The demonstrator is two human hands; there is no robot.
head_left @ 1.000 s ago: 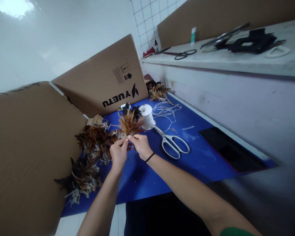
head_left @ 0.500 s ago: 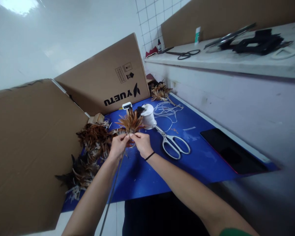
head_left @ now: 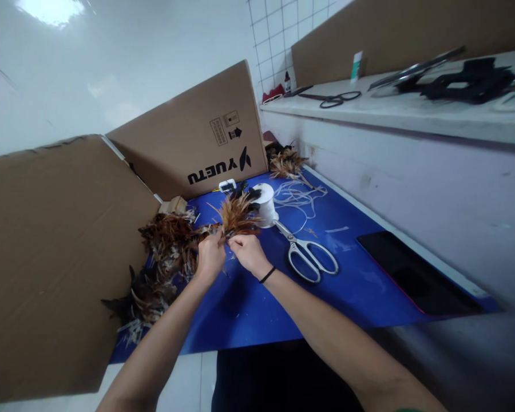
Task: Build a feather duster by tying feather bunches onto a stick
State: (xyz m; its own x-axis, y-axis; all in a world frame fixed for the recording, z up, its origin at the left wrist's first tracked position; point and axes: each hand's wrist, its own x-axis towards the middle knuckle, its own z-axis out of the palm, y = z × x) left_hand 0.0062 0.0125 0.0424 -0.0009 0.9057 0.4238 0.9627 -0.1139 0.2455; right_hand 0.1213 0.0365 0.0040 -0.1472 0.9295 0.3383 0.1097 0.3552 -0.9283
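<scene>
Blue work mat (head_left: 347, 286) beneath white tiled wall (head_left: 274, 40); left hand (head_left: 210, 257) and right hand (head_left: 249, 253) pinch brown feather bundle (head_left: 237, 214) beside steel scissors (head_left: 306, 256).

A small craft workshop, by the look of the bench: a blue work mat (head_left: 347, 286) strewn with heaps of brown feathers (head_left: 167, 246), a spool of white cord (head_left: 266, 205) and steel scissors (head_left: 304, 257). Cardboard boxes (head_left: 189, 149) wall in the bench, and a raised shelf (head_left: 412, 111) against tiled wall carries black scissors (head_left: 332, 100), a glue bottle (head_left: 356, 67) and black cut pieces (head_left: 467, 80)
</scene>
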